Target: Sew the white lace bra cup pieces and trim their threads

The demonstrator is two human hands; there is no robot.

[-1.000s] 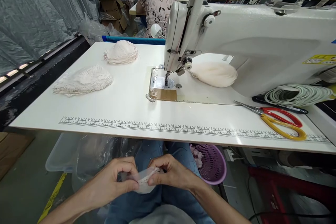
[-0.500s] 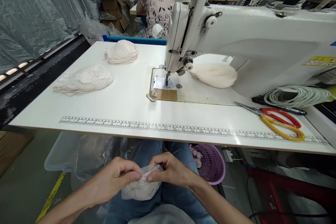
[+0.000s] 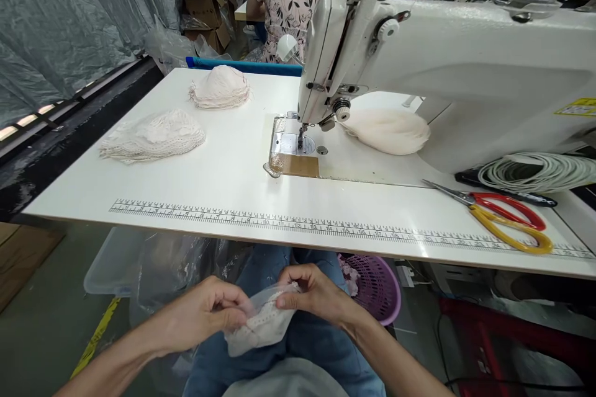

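Observation:
Over my lap, both hands hold a small piece of sheer white fabric (image 3: 263,325) with a stitched, lace-like band across it. My left hand (image 3: 218,310) pinches its left edge between thumb and fingers, slightly blurred. Thumb and fingers of my right hand (image 3: 310,294) grip the upper right corner. The fabric is stretched between the two hands, its lower part hanging loose. Above them is the table edge with a printed ruler (image 3: 279,223). The sewing machine (image 3: 326,74) stands behind, its needle area bare of cloth.
On the table lie a lacy white stack (image 3: 153,136), a pale pink stack (image 3: 221,88), cream fabric pieces (image 3: 388,130), scissors (image 3: 503,217) and coiled white cord (image 3: 535,172). A purple basket (image 3: 379,288) stands below. A person in a floral top (image 3: 293,0) sits beyond.
My right hand has moved slightly right and up, drawing the fabric into a longer, more slanted stretch. My left hand keeps its pinch. The camera view has shifted a little.

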